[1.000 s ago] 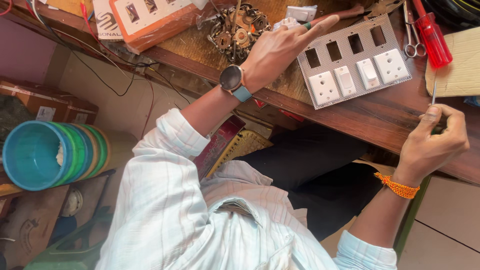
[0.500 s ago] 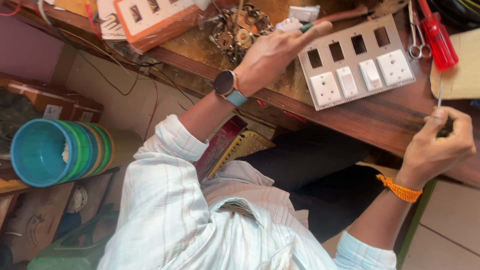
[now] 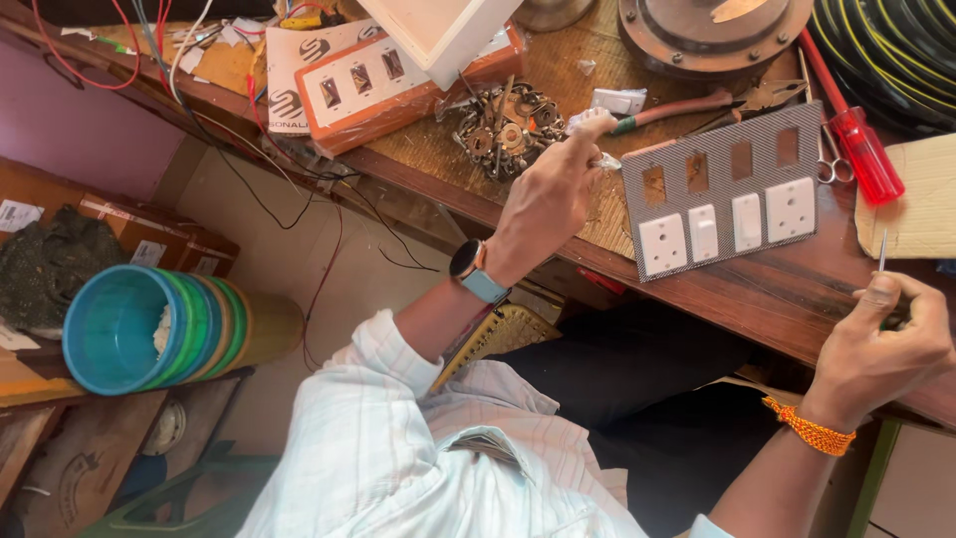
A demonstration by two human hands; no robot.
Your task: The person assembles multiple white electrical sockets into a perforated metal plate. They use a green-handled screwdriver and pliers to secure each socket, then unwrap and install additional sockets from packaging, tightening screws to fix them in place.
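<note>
A grey switch plate lies on the wooden workbench; it carries white switches and sockets in its lower row and several empty cut-outs above. My left hand, with a wristwatch, is at the plate's left edge and pinches a small white part. My right hand, with an orange thread around the wrist, sits at the bench's near edge, right of the plate. It grips a thin metal tool that points up from the fingers.
A red-handled screwdriver, scissors and pliers lie beyond the plate. A heap of metal parts, an orange box, a loose white switch, cardboard, coiled cable. Stacked coloured bowls at left.
My left hand has drawn back from the top of the switch plate to its left edge. The right hand stays where it was with the thin tool. The view has shifted.
</note>
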